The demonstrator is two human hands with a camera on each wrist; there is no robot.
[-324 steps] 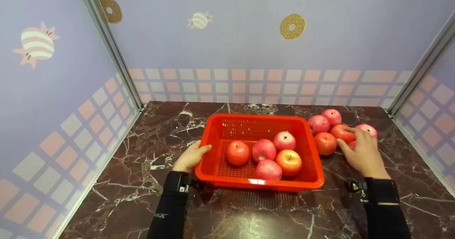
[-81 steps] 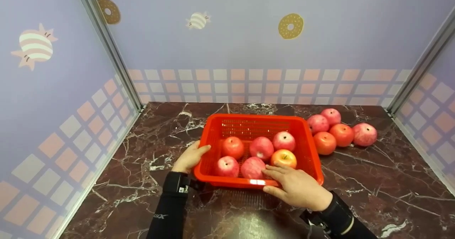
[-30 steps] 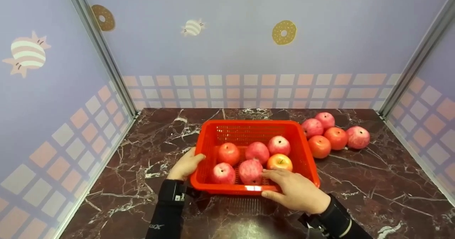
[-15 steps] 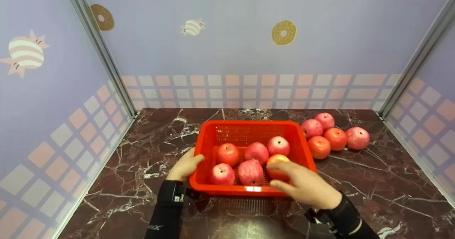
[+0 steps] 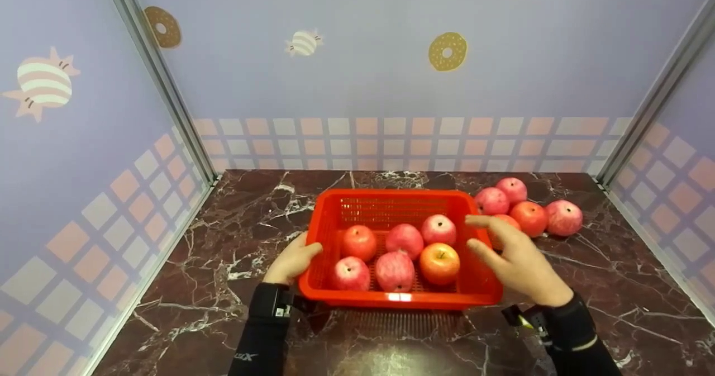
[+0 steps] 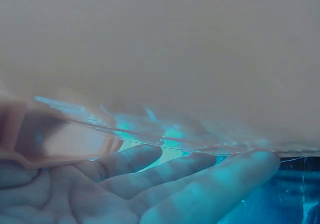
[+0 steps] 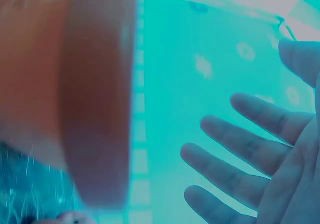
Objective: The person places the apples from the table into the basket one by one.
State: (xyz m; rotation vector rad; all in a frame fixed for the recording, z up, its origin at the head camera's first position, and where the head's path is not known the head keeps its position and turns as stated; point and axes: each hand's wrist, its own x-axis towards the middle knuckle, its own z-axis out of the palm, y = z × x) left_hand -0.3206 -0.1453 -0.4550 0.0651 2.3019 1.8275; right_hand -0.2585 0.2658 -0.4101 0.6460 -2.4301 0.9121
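A red plastic basket [image 5: 400,296] stands on the marbled tabletop. Pink and red apples lie in it, among them a pink apple [image 5: 351,274] at front left and a yellow-red apple [image 5: 439,263] at front right. My left hand [image 5: 291,260] grips the basket's left side, thumb over the rim; in the left wrist view its fingers [image 6: 210,189] run along the outside. My right hand [image 5: 519,261] hangs at the right rim with fingers spread and holds nothing. In the head view it partly covers a red apple [image 5: 507,222] outside the basket.
Beyond the basket's right side several more apples sit together, including a red apple [image 5: 529,218] and a pink apple [image 5: 563,217] at the outer end. Patterned wall panels [image 5: 357,85] enclose the table at the back and both sides.
Over the earlier frames a pink apple joined the basket's front left. Lately my right hand left the yellow-red apple and moved right, over the rim. My left hand stayed.
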